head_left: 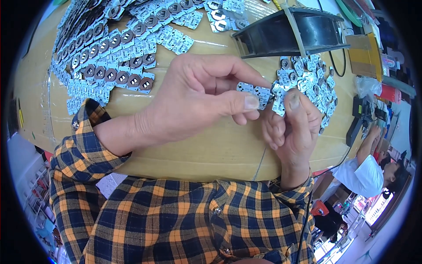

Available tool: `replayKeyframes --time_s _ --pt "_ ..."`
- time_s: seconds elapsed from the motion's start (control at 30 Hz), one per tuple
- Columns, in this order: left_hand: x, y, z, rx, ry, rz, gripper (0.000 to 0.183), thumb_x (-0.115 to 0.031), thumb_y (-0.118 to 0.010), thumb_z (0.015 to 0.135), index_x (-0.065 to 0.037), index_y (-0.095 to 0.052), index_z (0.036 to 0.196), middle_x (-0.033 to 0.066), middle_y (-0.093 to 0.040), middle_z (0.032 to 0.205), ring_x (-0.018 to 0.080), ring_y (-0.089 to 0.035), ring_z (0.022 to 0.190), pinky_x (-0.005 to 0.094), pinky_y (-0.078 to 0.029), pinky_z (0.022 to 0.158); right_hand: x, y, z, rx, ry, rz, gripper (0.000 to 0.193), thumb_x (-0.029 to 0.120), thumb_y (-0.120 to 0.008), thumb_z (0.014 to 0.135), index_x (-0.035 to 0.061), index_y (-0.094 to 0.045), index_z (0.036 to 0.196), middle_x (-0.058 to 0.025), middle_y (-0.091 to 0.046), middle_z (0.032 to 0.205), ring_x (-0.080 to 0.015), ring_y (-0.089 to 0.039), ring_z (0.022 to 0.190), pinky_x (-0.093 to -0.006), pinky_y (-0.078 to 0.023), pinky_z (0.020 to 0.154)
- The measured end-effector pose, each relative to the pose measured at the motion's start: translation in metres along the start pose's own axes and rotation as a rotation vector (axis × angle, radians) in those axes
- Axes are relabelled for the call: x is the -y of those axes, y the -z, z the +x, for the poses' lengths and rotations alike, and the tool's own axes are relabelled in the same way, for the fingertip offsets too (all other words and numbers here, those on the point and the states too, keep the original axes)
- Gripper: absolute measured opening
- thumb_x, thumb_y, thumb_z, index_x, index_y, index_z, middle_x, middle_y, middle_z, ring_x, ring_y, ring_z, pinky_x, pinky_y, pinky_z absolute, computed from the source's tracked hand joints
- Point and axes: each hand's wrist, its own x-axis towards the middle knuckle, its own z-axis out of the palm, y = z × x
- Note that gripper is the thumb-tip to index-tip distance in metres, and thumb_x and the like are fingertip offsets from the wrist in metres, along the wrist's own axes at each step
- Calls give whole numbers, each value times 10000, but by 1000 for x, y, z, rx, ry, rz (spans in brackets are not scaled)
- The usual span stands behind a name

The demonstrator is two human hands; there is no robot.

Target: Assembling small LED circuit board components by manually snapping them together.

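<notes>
My left hand (193, 90) is closed, pinching a short strip of small white circuit boards (244, 87) between thumb and fingers. My right hand (295, 121) is closed too, its thumb pressed on a single circuit board (278, 101) tilted against the strip's right end. Whether the two pieces are joined or apart there, I cannot tell. Just beyond the right hand lies a loose heap of small circuit boards (314, 83). At the far left rises a large pile of uncut board strips (105, 46), many bearing round dark parts.
A black fan (285, 33) stands at the far right of the brown, tape-crossed table (198, 149). Several strips (224, 17) lie left of it. A cardboard box (365, 55), a black cable and a black device (356, 121) line the right edge. Other people (365, 174) sit further right.
</notes>
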Motion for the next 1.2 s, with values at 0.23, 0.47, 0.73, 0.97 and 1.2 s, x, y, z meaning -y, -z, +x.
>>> replayKeyframes --time_s 0.23,0.47,0.73,0.97,1.2 --pt "-2 -5 -3 -55 -263 413 201 74 -590 886 66 -636 1082 103 -654 910 123 -677 777 219 -559 648 -4 -3 0 -47 144 -429 339 223 -469 1020 20 -477 748 -10 -442 514 -48 -317 360 -216 -263 355" --pt "-2 -10 -6 -110 -323 515 207 105 -599 864 56 -650 1058 112 -638 916 120 -664 753 209 -548 649 -2 4 1 61 6 -198 285 166 -489 1003 7 -505 767 3 -431 506 -52 -327 357 -219 -250 343" --pt "2 -10 -7 -135 -338 474 219 109 -598 862 62 -639 1072 115 -636 917 130 -674 776 218 -563 666 -2 -2 -1 -7 -37 -122 309 175 -546 989 4 -586 735 16 -495 525 -17 -387 405 -196 -269 377" --pt "2 -10 -7 -129 -301 447 218 111 -585 871 69 -631 1080 118 -631 925 137 -675 796 225 -576 684 -3 1 1 13 -51 -66 290 167 -540 988 9 -574 748 10 -485 519 -29 -383 395 -205 -270 370" --pt "0 -4 -4 -50 -350 462 240 126 -565 870 85 -607 1103 134 -627 963 161 -682 838 232 -581 688 -1 -1 2 12 2 -149 299 167 -453 1008 23 -476 747 2 -404 519 -54 -324 365 -216 -277 335"
